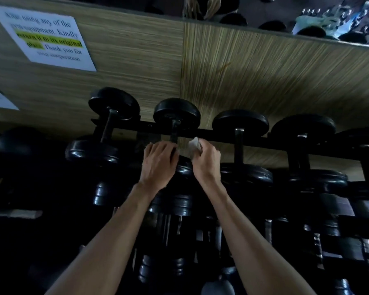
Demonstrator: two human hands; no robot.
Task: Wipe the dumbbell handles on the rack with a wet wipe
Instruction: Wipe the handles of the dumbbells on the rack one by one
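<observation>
The dumbbell rack [222,138] fills the lower half of the view, with a wooden wall panel [254,77] behind it and a paper notice [45,37] stuck on the panel at upper left. On the top rail there are four black dumbbells in a row, and both hands are at the second dumbbell [176,116] from the left. The left hand [159,160] lies over the near part of this dumbbell with the fingers curled down on it, so it seems to grip and steady it. The right hand [207,160] is just beside it and pinches a crumpled wet wipe [194,145] between thumb and fingers; the wipe is near the handle [174,130] but I cannot tell if it touches it. I judge that the wiping of this handle is in hand or about to begin. The next move calls for wrapping the wipe around the handle and rubbing along it. The lower shelves are very dark, and most of this handle is hidden by the left hand.
</observation>
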